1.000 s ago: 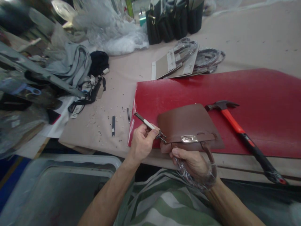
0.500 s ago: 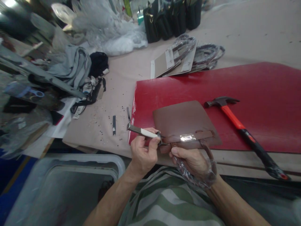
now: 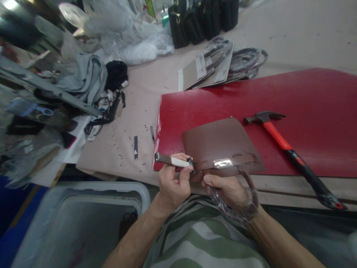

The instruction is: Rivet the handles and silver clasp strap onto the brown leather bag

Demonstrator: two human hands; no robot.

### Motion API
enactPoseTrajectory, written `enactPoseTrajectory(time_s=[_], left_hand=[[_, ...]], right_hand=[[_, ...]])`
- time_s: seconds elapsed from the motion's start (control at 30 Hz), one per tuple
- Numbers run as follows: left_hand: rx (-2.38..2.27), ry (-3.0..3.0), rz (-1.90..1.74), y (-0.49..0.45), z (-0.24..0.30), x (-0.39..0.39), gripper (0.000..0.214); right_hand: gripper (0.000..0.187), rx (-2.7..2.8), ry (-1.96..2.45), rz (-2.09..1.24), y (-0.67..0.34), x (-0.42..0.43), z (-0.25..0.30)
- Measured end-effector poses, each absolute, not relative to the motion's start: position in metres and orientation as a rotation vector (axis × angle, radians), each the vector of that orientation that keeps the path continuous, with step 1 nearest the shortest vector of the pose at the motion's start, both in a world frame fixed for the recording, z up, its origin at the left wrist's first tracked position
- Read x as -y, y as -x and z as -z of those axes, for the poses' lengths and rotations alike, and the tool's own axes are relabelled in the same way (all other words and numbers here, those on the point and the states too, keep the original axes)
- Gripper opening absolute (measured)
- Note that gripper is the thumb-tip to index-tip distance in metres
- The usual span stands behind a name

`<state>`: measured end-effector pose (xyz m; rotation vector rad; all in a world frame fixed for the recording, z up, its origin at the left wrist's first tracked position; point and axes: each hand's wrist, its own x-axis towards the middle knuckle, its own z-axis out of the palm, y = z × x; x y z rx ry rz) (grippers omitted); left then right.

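Note:
My left hand (image 3: 175,184) is closed on a metal hand punch (image 3: 165,159) with a white wrap along its shaft. The punch lies nearly sideways, its dark forked end at the left edge of a brown leather bag piece (image 3: 213,137). My right hand (image 3: 230,190) pinches the near edge of this piece between thumb and fingers. A shiny metal clasp (image 3: 223,163) sits on the brown strap across it. From the near edge a handle (image 3: 249,182), partly wrapped in clear plastic, loops round my right wrist. The fingers under the leather are hidden.
The piece rests on a red board (image 3: 312,111). A claw hammer (image 3: 279,137) lies right of it. Left are a dark metal strip (image 3: 135,147), a small rod (image 3: 152,134) and scattered bits. Behind are plastic-wrapped handles (image 3: 245,61) and black bags (image 3: 195,28). A plastic bin (image 3: 139,190) stands below.
My left hand and the punch have shifted slightly right, with the punch's outer end dropping a little. My right hand keeps its hold on the leather piece. The view has tilted slightly.

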<state>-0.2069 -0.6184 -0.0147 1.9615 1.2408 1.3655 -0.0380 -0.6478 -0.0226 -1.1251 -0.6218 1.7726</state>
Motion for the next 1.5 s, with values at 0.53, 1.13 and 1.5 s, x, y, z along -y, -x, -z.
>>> enactPoseTrajectory(time_s=[0.53,1.13,1.5], left_hand=[[-1.051,-2.257,-1.503,0.205,0.018,0.629,0.017],[-1.061,-2.264,-1.578,0.206,0.025,0.646,0.019],[-0.993,-2.241,-1.498,0.206,0.016,0.634,0.019]], right_hand=[[0.029,0.611,1.124,-1.771,0.040,0.656,0.028],[0.036,0.520,1.002,-1.915,0.040,0.661,0.025],[0.039,0.548,1.100,-1.891,0.037,0.661,0.025]])
